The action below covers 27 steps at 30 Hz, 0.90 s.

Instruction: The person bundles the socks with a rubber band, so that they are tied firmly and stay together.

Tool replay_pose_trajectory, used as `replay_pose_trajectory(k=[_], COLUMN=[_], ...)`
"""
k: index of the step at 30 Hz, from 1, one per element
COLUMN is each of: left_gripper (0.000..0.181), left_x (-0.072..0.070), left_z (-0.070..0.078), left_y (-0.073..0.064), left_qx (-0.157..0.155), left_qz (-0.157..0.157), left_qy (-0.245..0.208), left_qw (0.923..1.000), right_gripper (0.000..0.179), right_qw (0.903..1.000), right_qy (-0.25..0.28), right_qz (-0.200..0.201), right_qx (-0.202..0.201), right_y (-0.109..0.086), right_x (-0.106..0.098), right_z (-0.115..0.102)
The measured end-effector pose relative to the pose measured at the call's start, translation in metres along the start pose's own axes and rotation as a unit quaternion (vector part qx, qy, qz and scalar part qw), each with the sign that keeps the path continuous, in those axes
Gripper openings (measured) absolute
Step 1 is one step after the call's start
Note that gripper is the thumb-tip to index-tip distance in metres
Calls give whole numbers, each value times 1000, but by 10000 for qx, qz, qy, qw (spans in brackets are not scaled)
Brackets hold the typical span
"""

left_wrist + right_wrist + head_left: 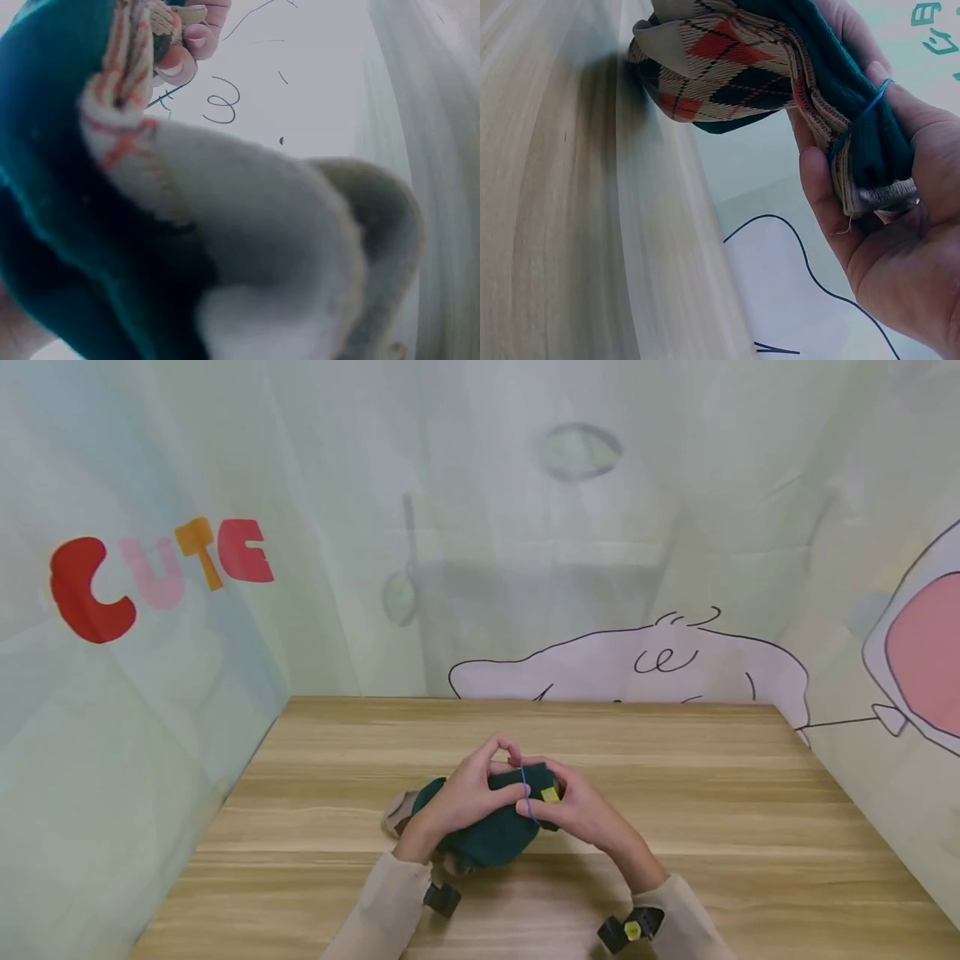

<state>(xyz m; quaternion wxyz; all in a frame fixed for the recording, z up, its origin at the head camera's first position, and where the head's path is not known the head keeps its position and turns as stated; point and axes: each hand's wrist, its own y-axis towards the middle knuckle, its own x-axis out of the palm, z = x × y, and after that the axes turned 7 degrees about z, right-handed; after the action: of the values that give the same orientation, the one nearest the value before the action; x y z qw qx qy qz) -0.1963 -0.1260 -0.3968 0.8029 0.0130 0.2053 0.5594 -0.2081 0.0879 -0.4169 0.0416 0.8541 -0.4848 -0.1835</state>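
A pale printed wall hanging [487, 527] fills the upper half of the frame from where I stand, above a wood-grain table [337, 735] spreading across the lower half. At lower centre I see a sock bundle [491, 843], dark green outside, with patterned socks showing in the right wrist view. The left hand [465, 793] comes over it from the left, fingers curled against the cloth; whether they also pinch the band, I cannot tell. The right hand [588, 810] grips the bundle's right end between thumb and fingers. Between the hands a thin blue band [528, 797] crosses the cloth, beside a small yellow label [550, 795]. I'd judge the step in hand to be fitting that band; the next move seems to call for keeping the layers pressed together while the band is settled evenly.
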Motion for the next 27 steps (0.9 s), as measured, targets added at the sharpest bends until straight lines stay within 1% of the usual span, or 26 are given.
replay_pose_trajectory(k=[2,5,8,11,14,15,18,21,27], left_gripper=[38,45,47,48,48,48,49,50,49], left_x=[0,0,-1,-3,-6,-8,-10,-10,-10], left_z=[-1,-3,-5,-8,-11,-11,-9,-6,-1], left_y=[0,0,1,1,0,0,-1,-1,-1], left_qx=[87,105,-61,-269,-332,-330,-183,-102,-6], left_qz=[44,93,52,-109,-162,-159,-102,-73,-27], left_qy=[48,42,42,-3,-45,-60,-39,-77,-130], left_qw=[9999,9999,10000,9996,9993,9993,9998,9999,9999], right_gripper=[51,53,55,55,53,52,51,51,49], right_qw=[10000,9997,9994,9995,9996,9996,9995,9994,9991], right_qy=[35,202,294,261,168,143,164,233,384], right_qz=[9,57,93,123,185,205,238,237,104], right_qx=[12,87,130,145,132,116,100,117,163], right_y=[0,0,-1,-1,-1,0,0,0,-1], right_x=[-2,-4,-6,-7,-7,-7,-6,-5,-3], right_z=[-1,-2,-3,-4,-4,-4,-5,-5,-6])
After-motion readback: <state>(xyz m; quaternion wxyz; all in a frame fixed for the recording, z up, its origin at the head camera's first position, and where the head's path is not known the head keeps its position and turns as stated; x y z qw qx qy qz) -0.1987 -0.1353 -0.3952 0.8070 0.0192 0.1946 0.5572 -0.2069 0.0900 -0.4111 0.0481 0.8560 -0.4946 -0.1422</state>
